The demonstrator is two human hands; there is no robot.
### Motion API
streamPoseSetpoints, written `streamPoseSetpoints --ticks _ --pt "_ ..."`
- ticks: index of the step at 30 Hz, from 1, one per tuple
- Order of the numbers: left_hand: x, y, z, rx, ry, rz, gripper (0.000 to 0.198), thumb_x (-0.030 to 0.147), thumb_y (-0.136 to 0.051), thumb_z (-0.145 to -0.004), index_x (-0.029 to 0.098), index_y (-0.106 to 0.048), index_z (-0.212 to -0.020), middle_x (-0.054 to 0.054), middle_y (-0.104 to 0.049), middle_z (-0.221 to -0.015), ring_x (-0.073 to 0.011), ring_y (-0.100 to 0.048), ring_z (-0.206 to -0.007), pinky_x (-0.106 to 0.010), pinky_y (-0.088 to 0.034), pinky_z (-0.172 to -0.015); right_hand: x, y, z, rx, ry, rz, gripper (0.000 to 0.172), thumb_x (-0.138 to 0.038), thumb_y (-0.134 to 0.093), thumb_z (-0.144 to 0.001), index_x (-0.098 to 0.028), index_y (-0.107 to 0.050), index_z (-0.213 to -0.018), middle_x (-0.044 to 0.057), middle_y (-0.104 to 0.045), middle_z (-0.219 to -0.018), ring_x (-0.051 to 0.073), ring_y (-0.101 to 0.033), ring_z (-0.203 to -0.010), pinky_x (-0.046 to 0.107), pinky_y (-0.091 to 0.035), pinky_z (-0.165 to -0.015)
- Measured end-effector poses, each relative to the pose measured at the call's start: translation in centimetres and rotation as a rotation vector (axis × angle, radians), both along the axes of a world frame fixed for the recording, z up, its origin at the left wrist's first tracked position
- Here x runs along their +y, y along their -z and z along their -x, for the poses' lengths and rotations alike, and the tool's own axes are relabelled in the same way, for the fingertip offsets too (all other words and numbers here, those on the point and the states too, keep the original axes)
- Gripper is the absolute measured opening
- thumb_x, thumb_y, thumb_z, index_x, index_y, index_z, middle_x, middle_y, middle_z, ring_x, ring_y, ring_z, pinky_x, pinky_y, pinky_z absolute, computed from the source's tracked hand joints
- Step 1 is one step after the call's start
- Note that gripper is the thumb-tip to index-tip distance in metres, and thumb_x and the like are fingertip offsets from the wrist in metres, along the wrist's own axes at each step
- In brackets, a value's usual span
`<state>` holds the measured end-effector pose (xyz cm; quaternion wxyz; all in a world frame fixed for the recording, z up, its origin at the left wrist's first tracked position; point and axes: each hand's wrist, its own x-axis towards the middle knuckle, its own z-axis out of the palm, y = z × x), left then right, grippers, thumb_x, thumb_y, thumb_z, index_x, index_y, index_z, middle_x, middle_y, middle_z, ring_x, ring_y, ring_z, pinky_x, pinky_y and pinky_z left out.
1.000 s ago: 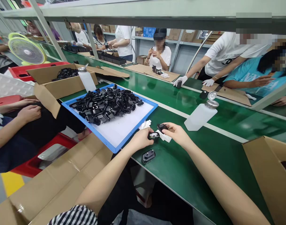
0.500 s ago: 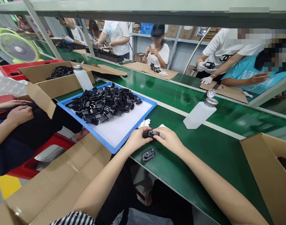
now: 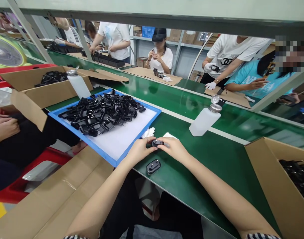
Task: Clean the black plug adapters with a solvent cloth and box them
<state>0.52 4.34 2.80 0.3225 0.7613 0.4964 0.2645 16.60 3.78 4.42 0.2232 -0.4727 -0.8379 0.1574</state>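
Note:
Between my two hands is a small black plug adapter, held just above the green bench. My left hand pinches its left end with thumb and fingers. Closed on its right end, my right hand also seems to have a thin greyish piece at the fingertips, too small to name. A second black two-pin plug adapter lies pins up near the bench edge, just below my hands. Crumpled white tissue and a flat white cloth or paper lie behind them.
Left of my hands, a blue-rimmed tray bears a heap of black plug parts. White pump bottles stand at right and behind the tray. Cardboard boxes with black parts flank the bench. Co-workers sit or stand across it and at left.
My view has shifted slightly to the right, so the scene sits further left. Both hands keep hold of the plug adapter, and the one on the bench stays put.

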Motion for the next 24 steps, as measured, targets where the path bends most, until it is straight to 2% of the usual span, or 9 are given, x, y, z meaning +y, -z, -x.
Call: streamPoseSetpoints --ticks 5,9,13,18,24 --pt "0.0 -1.4 -0.3 0.319 -0.014 -0.050 0.038 0.034 -0.049 -0.068 0.020 -0.052 -0.103 -0.005 -0.062 -0.090 -0.0213 -0.056 -0.084 -0.030 -0.042 -0.072 0.3 -0.8 -0.4 -0.042 0.031 0.151 0.032 -0.023 -0.055 -0.070 -0.017 -0.052 -0.101 0.004 -0.057 -0.100 0.016 -0.053 -0.088 0.026 -0.040 -0.075" --pt "0.2 -2.7 -0.8 0.505 -0.008 -0.044 0.036 0.034 -0.051 -0.066 0.020 -0.054 -0.100 -0.007 -0.060 -0.094 -0.0222 -0.053 -0.089 -0.029 -0.041 -0.073 0.5 -1.5 -0.1 -0.183 0.081 0.183 0.026 -0.027 -0.057 -0.068 -0.016 -0.059 -0.092 0.005 -0.061 -0.091 0.020 -0.054 -0.085 0.028 -0.041 -0.072" --pt "0.6 -4.1 -1.5 0.678 0.030 0.019 0.033 0.033 -0.052 -0.065 0.022 -0.057 -0.095 -0.006 -0.062 -0.087 -0.0223 -0.055 -0.082 -0.028 -0.042 -0.066 0.6 -1.9 0.3 -0.293 0.095 0.173 0.028 -0.027 -0.057 -0.069 -0.015 -0.058 -0.094 0.007 -0.060 -0.093 0.021 -0.054 -0.084 0.028 -0.040 -0.070" --pt "1.3 -5.6 -2.3 0.764 0.060 0.102 0.030 0.029 -0.058 -0.059 0.018 -0.060 -0.087 -0.010 -0.061 -0.083 -0.0248 -0.056 -0.077 -0.028 -0.042 -0.059 0.6 -2.2 0.4 -0.306 0.093 0.206 0.025 -0.028 -0.058 -0.068 -0.017 -0.059 -0.090 0.005 -0.062 -0.085 0.019 -0.055 -0.078 0.024 -0.039 -0.061" --pt "1.8 -6.0 -2.4 0.786 0.135 0.129 0.027 0.032 -0.058 -0.059 0.015 -0.061 -0.080 -0.010 -0.062 -0.080 -0.0234 -0.056 -0.076 -0.026 -0.041 -0.059 0.9 -2.4 0.2 -0.280 0.060 0.254 0.015 -0.028 -0.057 -0.069 -0.017 -0.061 -0.078 0.002 -0.061 -0.069 0.014 -0.054 -0.063 0.020 -0.033 -0.049"
